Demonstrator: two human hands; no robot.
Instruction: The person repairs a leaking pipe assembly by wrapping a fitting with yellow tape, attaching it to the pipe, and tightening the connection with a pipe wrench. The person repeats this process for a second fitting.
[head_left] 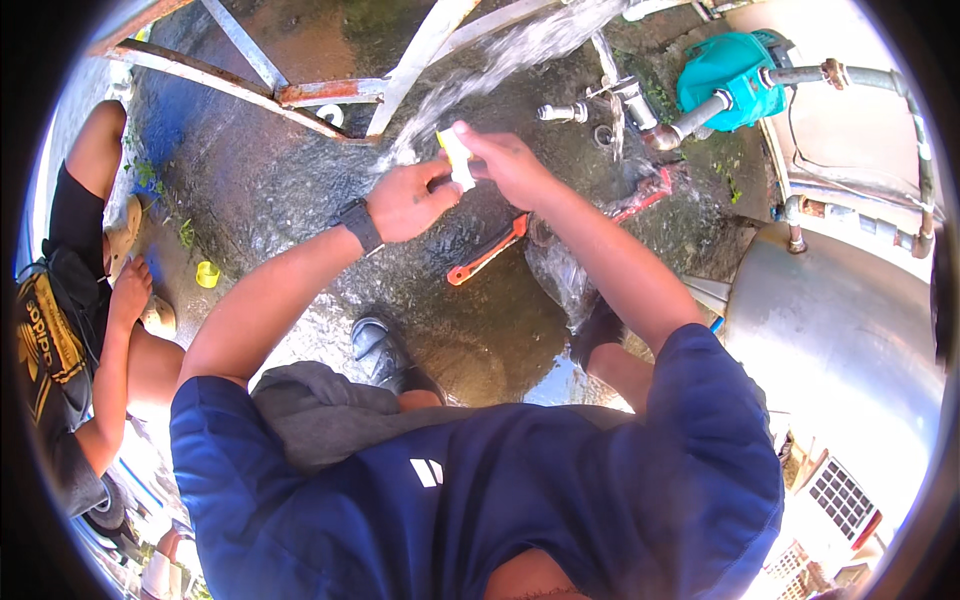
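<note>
Between my hands is a small white object with a yellow part point(456, 158). My right hand point(508, 168) pinches it from the right, and my left hand point(408, 200) has its fingers curled at its lower left side. An orange-handled wrench point(487, 250) lies on the wet concrete point(300, 200) below my hands. A red tool point(645, 198) lies farther right, partly in splashing water. Behind my hands, a stream of water sprays across the ground beside metal pipe fittings point(630, 100).
A rusty metal frame point(280, 95) stands at the top left. A turquoise pump point(728, 85) with piping is at top right, above a steel tank point(830, 330). Another person point(130, 380) sits at the left near a small yellow cap point(207, 275).
</note>
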